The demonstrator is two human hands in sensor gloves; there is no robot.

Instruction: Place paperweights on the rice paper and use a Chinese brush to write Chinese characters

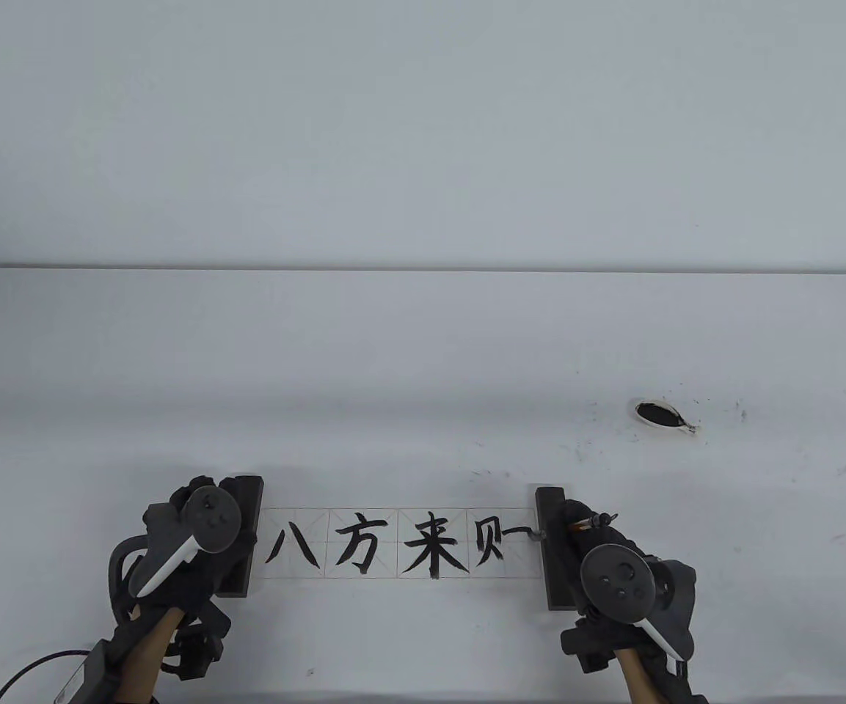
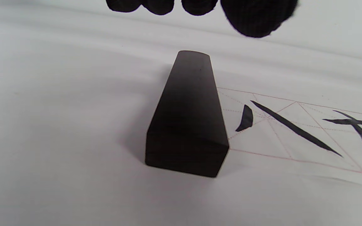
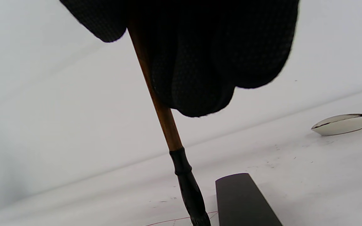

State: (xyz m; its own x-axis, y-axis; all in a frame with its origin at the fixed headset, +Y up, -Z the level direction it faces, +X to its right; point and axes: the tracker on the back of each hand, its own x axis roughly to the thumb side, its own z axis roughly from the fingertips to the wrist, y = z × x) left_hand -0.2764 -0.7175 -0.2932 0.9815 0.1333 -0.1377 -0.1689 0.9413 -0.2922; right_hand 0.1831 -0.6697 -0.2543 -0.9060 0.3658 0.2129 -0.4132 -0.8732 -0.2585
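Observation:
A strip of rice paper (image 1: 400, 543) lies near the table's front edge, gridded in red and inked with several black characters. A dark paperweight (image 1: 249, 506) holds its left end, another paperweight (image 1: 549, 513) its right end. My left hand (image 1: 199, 532) hovers over the left paperweight (image 2: 187, 119); its fingertips (image 2: 253, 15) hang relaxed past the block's far end, holding nothing. My right hand (image 1: 588, 532) grips the brown-handled brush (image 3: 167, 122). The black brush tip (image 1: 537, 534) meets the paper's last square beside the right paperweight (image 3: 244, 201).
A small white dish of black ink (image 1: 659, 415) sits behind and to the right of the paper, ringed by ink specks; the same dish (image 3: 341, 124) shows in the right wrist view. A cable (image 1: 34, 671) trails off at the bottom left.

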